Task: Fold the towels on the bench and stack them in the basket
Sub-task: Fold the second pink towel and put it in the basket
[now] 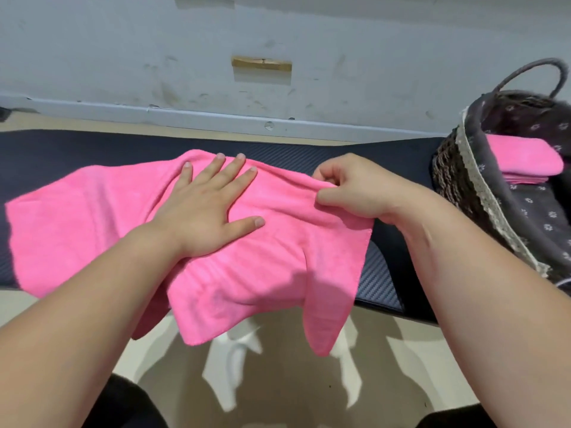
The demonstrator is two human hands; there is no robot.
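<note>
Pressing flat on the towel (262, 267), the left hand (204, 208) has its fingers (230, 171) spread and straight, gripping nothing, while the right hand (355, 186) pinches a raised fold of the cloth between thumb and curled fingers. The towel lies across the counter (77, 149) under both hands, long axis running left to right, its near edge drooping off the front below the wrists. The pinched fold sits just right of the left fingertips, so the right hand is nearer to carry it, probably leftward over the pinned middle. Right of the right fingers stands the basket (482, 193), holding what seem to be folded towels (525, 159).
</note>
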